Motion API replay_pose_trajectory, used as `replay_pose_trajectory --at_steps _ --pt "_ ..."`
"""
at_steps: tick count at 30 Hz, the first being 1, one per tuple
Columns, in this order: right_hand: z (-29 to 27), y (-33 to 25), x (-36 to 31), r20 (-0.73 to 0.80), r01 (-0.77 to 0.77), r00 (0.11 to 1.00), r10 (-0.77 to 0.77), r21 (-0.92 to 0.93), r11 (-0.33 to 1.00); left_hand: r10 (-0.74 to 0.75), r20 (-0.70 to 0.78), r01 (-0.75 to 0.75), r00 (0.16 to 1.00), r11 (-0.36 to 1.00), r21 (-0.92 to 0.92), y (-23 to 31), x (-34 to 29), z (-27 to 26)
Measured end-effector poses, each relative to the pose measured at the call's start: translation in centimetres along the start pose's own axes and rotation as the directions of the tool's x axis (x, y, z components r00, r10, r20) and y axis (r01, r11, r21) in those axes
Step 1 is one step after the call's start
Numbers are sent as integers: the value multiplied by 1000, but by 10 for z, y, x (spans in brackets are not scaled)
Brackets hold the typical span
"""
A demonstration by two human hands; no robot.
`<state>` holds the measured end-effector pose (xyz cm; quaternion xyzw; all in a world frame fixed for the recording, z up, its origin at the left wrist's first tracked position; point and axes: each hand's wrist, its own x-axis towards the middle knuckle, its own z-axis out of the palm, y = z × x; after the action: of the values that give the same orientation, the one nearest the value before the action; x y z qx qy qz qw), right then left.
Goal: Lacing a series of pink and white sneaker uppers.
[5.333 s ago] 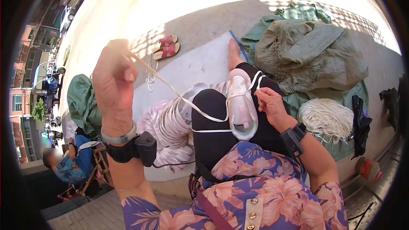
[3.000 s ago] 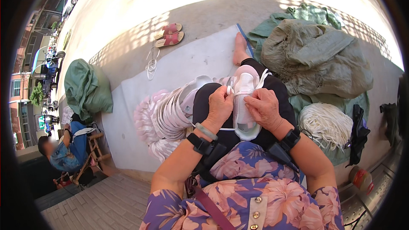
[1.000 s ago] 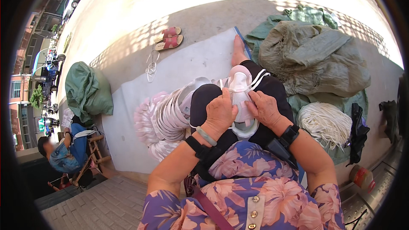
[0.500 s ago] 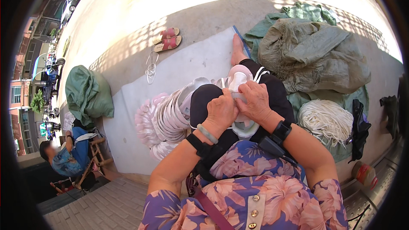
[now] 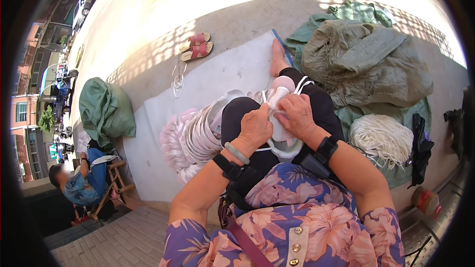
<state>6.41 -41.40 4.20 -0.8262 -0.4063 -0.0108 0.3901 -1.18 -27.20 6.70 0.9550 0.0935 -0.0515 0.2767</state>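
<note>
A pink and white shoe upper (image 5: 280,131) lies across my lap, its rounded toe pointing away from me. White shoelace (image 5: 302,86) runs through it and loops out on both sides near the toe. My left hand (image 5: 256,127) is closed in a pinch on the lace at the upper's left edge. On the other side my right hand (image 5: 298,116) bends its fingers over the upper, thumb and fingertips pinched at the lacing; the exact grip is partly hidden. Against my left knee leans a long row of nested pink and white shoe uppers (image 5: 198,131).
A white sheet (image 5: 153,118) covers the ground. To the right are a heap of woven sacks (image 5: 366,64) and a bundle of white laces (image 5: 381,138). Pink sandals (image 5: 198,51) and a loose lace (image 5: 178,81) lie ahead. A green sack (image 5: 105,113) and a seated person (image 5: 81,183) are at left.
My hands have drawn slightly apart, the left shifting a little left and toward me. More of the white middle of the upper shows between them.
</note>
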Motion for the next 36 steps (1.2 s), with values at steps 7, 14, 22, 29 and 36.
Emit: replay_pose_trajectory --at_steps 7,14,22,29,36 --pt "2 -10 3 42 -100 994 103 -80 992 31 -39 -33 999 997 -67 -1 -1 1" --pt "5 -15 6 66 -143 986 153 -143 979 24 -28 -25 999 997 -67 -8 -2 1" --pt "9 -3 8 50 -57 997 61 -81 995 52 -50 -61 997 978 -198 -13 -2 0" --pt "5 -3 4 17 9 1000 -7 -88 996 50 -97 -74 994 961 -266 -16 -1 6" --pt "4 -10 6 175 257 965 -197 -455 853 10 62 12 998 937 -350 -21 8 7"
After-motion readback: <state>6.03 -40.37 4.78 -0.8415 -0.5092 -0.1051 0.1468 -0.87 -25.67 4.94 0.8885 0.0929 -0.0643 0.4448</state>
